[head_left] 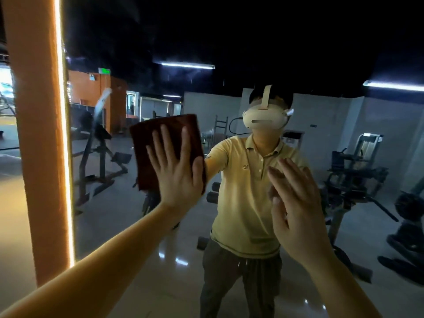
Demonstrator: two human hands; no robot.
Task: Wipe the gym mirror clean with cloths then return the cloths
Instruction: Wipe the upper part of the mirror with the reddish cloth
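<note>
Writing: green sign (104, 70) high in the refl., too small to read. Small emblem on chest of the yellow polo shirt (247, 198), also unreadable. No other text legible.

Edges/room: mirror (137, 237) fills most of view. Its left edge is marked by a lit vertical light strip (65, 157), w/ orange pillar (34, 111) just beside it. Glass runs on to the right, out of frame. Cloth (146, 145) sits left of centre, near that left edge but apart from the strip; open glass above, below and to its right. Refl. shows gym machines (353, 180) on both sides, tiled floor, ceiling tube lights (188, 65), and the person standing square-on in a white headset (265, 118).

Grip, left hand (179, 173): released, not clenched. Palm flat, fingers straight and spread, thumb out to the right. Presses the dark red-brown cloth flat vs. the glass; cloth is folded to a rough rectangle, sticking out above and left of the hand.

Grip, right hand (298, 203): released, fingers straight and close together, holds nothing. Raised at chest height right of the cloth, well apart from it. Fingertips meet or nearly meet their refl.; contact w/ glass cannot be told.
</note>
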